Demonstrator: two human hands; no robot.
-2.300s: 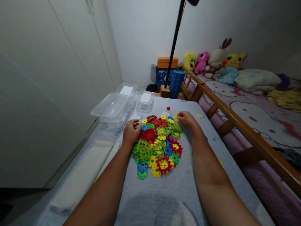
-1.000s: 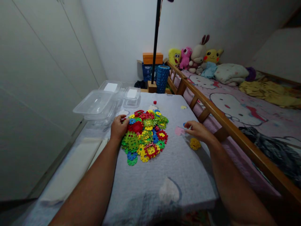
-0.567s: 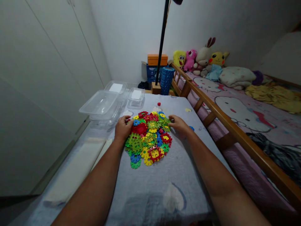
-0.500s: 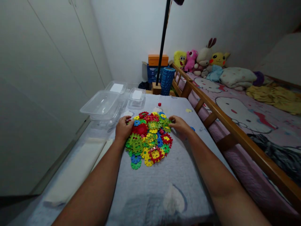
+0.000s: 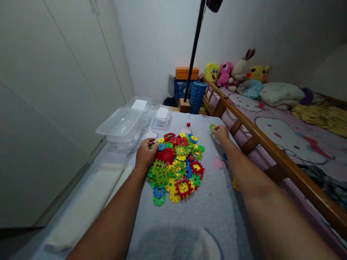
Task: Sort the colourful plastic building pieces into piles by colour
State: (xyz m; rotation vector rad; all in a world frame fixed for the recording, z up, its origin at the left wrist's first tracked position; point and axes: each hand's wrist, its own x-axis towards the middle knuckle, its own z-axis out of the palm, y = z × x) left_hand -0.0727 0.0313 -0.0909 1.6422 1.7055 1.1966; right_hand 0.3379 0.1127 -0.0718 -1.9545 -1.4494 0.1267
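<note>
A heap of flat plastic interlocking pieces (image 5: 177,164), red, green, yellow and blue, lies on the grey cloth-covered table (image 5: 206,220). My left hand (image 5: 145,153) rests curled on the heap's left edge, fingers closed over pieces there. My right hand (image 5: 221,132) has reached to the far right of the table and pinches a small green piece (image 5: 211,126). A single red piece (image 5: 188,124) lies apart behind the heap. A yellow piece (image 5: 235,184) peeks out beside my right forearm.
Clear plastic containers (image 5: 123,124) (image 5: 162,115) stand at the table's back left. A wooden bed rail (image 5: 271,148) runs along the right, with plush toys (image 5: 238,72) on the bed. A black pole (image 5: 193,54) rises behind the table. White cabinet doors (image 5: 54,90) line the left.
My right hand left the heap's right edge and went to the table's far right, where it pinches a green piece. My left hand stayed on the heap.
</note>
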